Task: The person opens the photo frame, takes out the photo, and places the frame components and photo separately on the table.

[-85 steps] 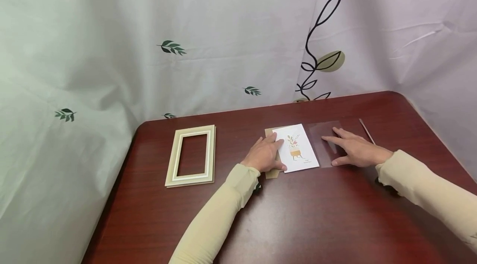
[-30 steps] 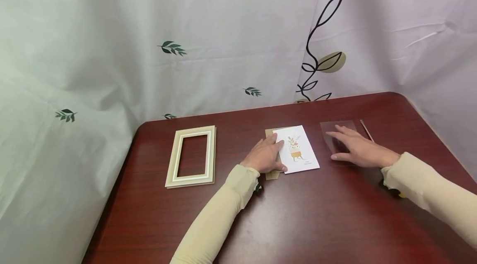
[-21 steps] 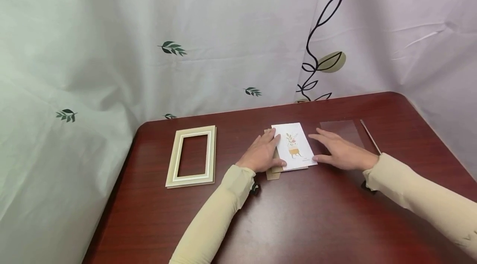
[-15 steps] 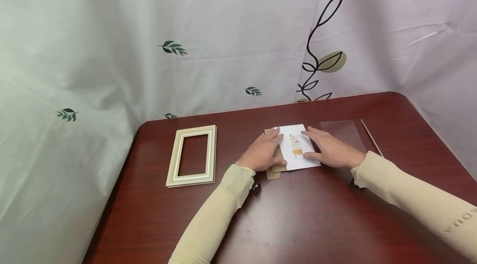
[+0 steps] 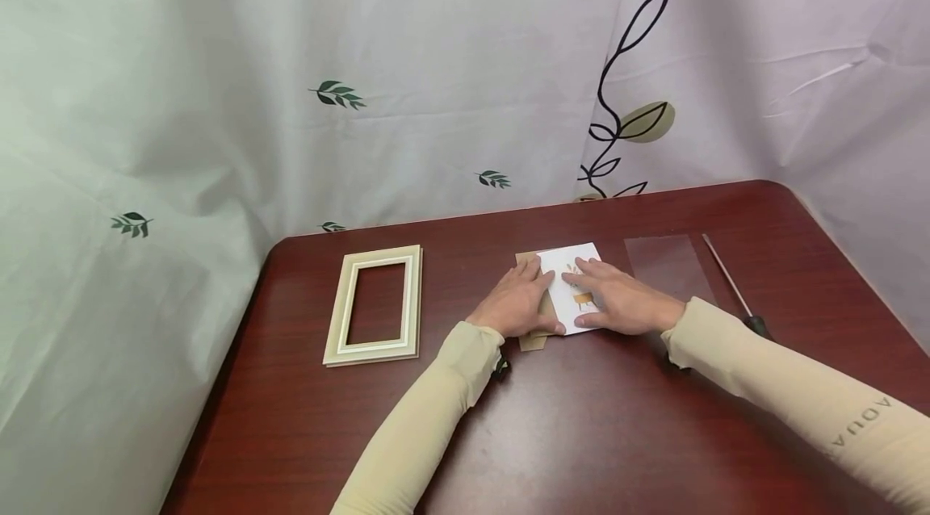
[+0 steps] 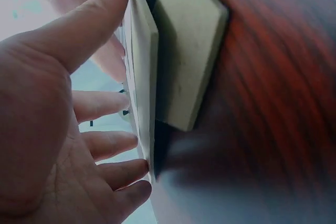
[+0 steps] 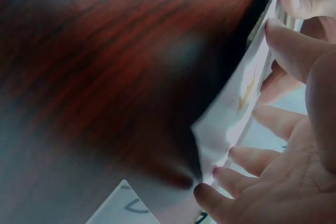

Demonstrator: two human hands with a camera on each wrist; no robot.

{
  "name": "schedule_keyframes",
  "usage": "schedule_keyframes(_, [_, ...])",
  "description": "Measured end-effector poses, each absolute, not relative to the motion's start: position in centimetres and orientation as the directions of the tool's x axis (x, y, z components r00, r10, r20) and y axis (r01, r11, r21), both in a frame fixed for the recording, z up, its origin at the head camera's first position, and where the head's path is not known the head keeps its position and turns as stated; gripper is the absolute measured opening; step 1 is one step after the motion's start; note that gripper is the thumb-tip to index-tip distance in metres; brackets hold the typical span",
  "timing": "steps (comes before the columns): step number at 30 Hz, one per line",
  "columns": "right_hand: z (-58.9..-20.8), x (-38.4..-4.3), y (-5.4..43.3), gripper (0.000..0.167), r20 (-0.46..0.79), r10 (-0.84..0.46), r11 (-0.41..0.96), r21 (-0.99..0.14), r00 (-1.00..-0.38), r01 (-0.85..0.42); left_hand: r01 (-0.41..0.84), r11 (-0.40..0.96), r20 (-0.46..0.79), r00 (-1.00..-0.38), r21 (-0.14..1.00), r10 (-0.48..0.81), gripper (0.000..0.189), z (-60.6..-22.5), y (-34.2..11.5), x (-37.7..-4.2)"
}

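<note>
A white card (image 5: 565, 307) printed with a potted plant lies on a brown backing board (image 5: 547, 307) in the head view. The board's stand leg (image 6: 189, 51) sticks out under it in the left wrist view. My left hand (image 5: 512, 301) rests along the left side of the board and card, fingers spread. Over the right part of the card lies my right hand (image 5: 621, 299), its fingertips touching the card and hiding part of the print. The card's near corner (image 7: 210, 129) stands slightly off the table in the right wrist view.
An off-white picture frame (image 5: 410, 301) lies at the left of the dark red table (image 5: 567, 426). A clear sheet (image 5: 661, 257) lies right of the card. Beyond it is a screwdriver (image 5: 728, 274) with a dark handle, partly behind the right sleeve. A patterned curtain (image 5: 436, 95) closes off the back.
My right hand has slid the clear sheet rightward, left it, and moved left onto the card. The card has shifted slightly on the board. My left hand has stayed at the left edge.
</note>
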State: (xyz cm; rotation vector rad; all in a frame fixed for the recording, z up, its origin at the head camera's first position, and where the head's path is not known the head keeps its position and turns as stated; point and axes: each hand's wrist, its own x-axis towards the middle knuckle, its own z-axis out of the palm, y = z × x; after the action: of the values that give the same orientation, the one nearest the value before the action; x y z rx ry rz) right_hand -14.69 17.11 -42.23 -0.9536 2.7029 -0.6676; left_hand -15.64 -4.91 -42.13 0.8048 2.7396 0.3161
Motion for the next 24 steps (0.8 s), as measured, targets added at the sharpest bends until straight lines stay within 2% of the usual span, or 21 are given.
schedule_keyframes(24, [-42.50, -14.67, 17.61, 0.067, -0.028, -0.631, 0.701, -0.449, -0.776, -0.554, 0.489, 0.843, -0.222, -0.817, 0.225, 0.533, 0.091, -41.87, -5.59, -15.24])
